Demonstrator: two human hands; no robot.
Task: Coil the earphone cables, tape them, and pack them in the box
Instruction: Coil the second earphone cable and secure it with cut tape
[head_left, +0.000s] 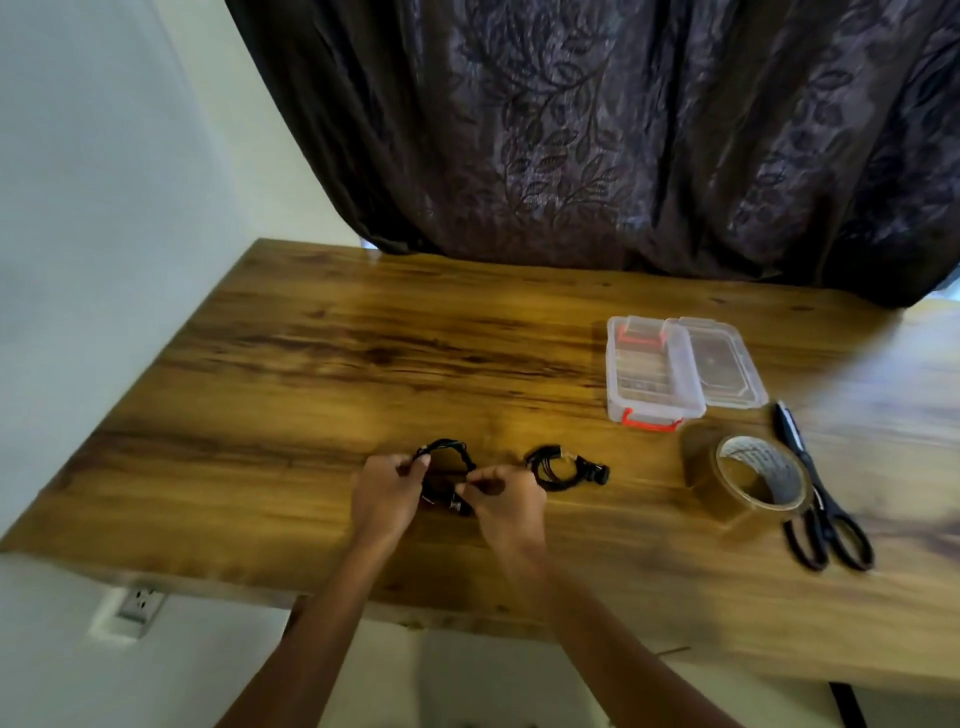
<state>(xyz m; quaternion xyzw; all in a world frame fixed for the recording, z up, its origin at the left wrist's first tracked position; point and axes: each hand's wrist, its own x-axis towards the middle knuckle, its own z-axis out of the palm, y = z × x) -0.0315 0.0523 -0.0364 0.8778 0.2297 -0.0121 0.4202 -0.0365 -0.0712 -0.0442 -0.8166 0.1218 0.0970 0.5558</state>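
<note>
Now, starting at the left, the left hand (384, 493) pinches the left side of a black earphone cable (451, 451), which is bent into a loose loop low over the wooden table (260, 364); whether it touches the wood I cannot tell. The right hand (506, 499) pinches the lower right part of the same loop, near what seems to be a plug or earbud end, though blur hides the detail. So both hands are closed on this one cable, and the loop lies between them. I judge that this coil is not finished, and I see no tape on it.

Just beside the right hand, to its right, a second coil (553, 467) lies flat on the table, with a pale spot that may be tape. Farther right are the clear box (615, 374) with its lid open, the brown tape roll (748, 478) and the black scissors (826, 525). All of these lie on the right hand's side, so that hand is nearer for fetching tape, while the left one can hold the loop together.
</note>
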